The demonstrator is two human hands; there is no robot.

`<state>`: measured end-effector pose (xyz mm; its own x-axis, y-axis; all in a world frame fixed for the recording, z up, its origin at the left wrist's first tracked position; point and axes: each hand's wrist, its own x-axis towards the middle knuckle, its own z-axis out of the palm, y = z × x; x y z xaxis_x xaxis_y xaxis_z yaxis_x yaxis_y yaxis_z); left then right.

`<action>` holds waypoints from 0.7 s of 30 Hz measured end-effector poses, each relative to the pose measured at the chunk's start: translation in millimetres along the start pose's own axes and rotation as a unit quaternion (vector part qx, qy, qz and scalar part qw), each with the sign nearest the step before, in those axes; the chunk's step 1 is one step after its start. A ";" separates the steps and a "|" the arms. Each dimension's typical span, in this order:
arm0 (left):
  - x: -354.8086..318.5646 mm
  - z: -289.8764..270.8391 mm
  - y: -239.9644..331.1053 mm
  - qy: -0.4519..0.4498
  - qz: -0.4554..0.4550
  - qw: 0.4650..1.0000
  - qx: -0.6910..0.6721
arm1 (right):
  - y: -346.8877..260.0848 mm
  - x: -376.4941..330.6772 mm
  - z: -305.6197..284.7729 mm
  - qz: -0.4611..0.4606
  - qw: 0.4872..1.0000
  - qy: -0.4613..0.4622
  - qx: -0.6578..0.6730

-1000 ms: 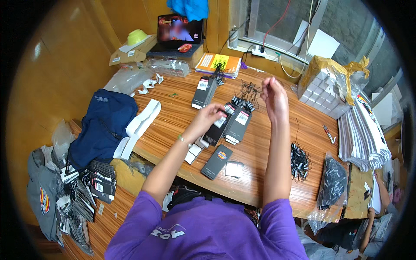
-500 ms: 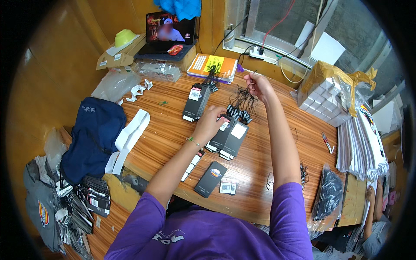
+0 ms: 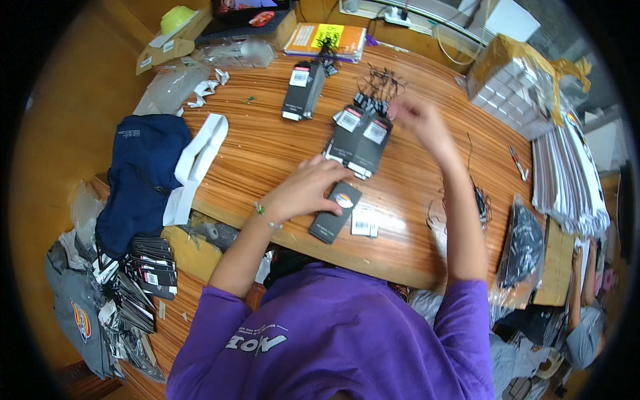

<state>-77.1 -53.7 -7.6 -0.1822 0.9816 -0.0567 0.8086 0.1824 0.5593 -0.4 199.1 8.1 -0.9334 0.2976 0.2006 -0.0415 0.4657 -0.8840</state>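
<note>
My left hand (image 3: 308, 189) lies on the table with its fingers spread and stretched. Its thumb touches the face of a dark grey hang tag (image 3: 325, 227) bearing a colourful oval logo. Just beyond, two overlapping piles of dark hang tags (image 3: 358, 148) carry white barcode stickers, with black strings (image 3: 383, 83) bunched at their far end. Smeared by motion, my right hand (image 3: 419, 119) hovers beside those piles' right far corner; its fingers cannot be made out. White barcode labels (image 3: 365, 223) sit right of the single tag.
Another strung tag pile (image 3: 301, 93) stands further back, before stacked notebooks (image 3: 327, 41). Navy fabric (image 3: 147, 180) and a white paper strip (image 3: 195, 167) lie left. At right are a wrapped stack of white boxes (image 3: 510, 97), snips (image 3: 517, 163) and a bagged black bundle (image 3: 522, 243).
My left hand has drawn back from the tag piles to the single tag. My right hand has come down from the strings to beside the piles. The view has tilted downward.
</note>
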 end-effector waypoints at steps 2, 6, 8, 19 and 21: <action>-1.4 4.6 1.9 0.018 0.016 0.999 0.021 | -18.2 -69.0 30.1 0.029 0.991 -0.106 -0.072; -4.6 18.4 -8.3 0.055 0.030 0.998 0.017 | -25.9 -145.9 79.7 0.022 0.962 -0.035 -0.271; -6.9 18.6 -6.1 0.067 0.026 0.997 0.019 | -26.3 -155.7 88.1 0.020 0.950 0.011 -0.310; -20.9 24.0 -5.7 0.102 -0.057 0.913 -0.392 | -1.4 -167.0 91.1 0.111 0.982 0.112 -0.106; -31.0 21.6 5.4 0.135 -0.054 0.880 -0.452 | -3.6 -171.1 87.8 0.182 0.973 0.109 0.090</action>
<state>-55.0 -81.9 -20.6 -0.4561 0.8897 -0.0191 0.0252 0.0343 0.9991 128.1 73.3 -60.1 -0.8005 0.5951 -0.0709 0.1972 0.1498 -0.9689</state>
